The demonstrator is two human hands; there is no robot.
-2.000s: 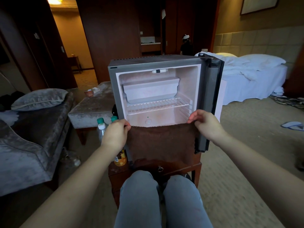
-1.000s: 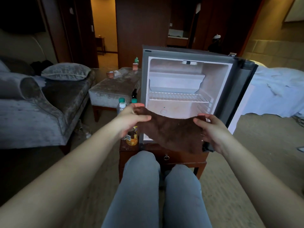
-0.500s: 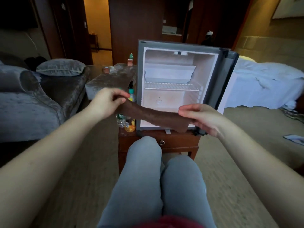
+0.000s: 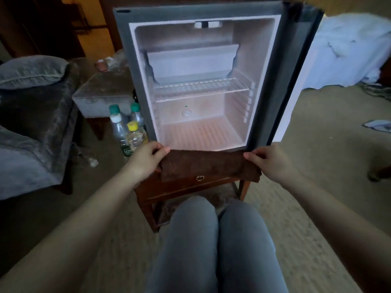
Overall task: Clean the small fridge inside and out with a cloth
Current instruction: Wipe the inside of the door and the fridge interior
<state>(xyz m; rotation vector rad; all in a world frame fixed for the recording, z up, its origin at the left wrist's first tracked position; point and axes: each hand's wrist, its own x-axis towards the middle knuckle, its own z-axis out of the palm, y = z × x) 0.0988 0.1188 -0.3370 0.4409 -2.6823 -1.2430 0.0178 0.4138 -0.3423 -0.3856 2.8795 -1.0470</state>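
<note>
Now the person sits in front of the small fridge (image 4: 123, 60), with the knees close to the wooden table (image 4: 169, 191) that carries it. The fridge door (image 4: 304, 49) stands wide open to the right, so the whole inside is easy to reach: a white box compartment (image 4: 190, 62) at the top, a wire shelf (image 4: 201, 88) under it, and a ribbed floor below. I see no food inside.

The brown cloth (image 4: 207, 163) is stretched between both hands, just under the lower front edge of the fridge and in front of the table's drawer. It looks folded over into a long, thick band. The left hand (image 4: 146, 159) pinches the left end with thumb and curled fingers. The right hand (image 4: 273, 161) grips the right end in the same way, and a corner hangs down a little there. I think the person holds it like this to fold it into a firm pad, which presses better on flat walls than a loose cloth. As far as I can see, it touches no surface of the fridge, so the wiping seems not yet begun.

Several bottles (image 4: 127, 132) stand just beside the fridge on its left, outside it, which leaves the inside free. I cannot tell whether they stand on the table.
</note>
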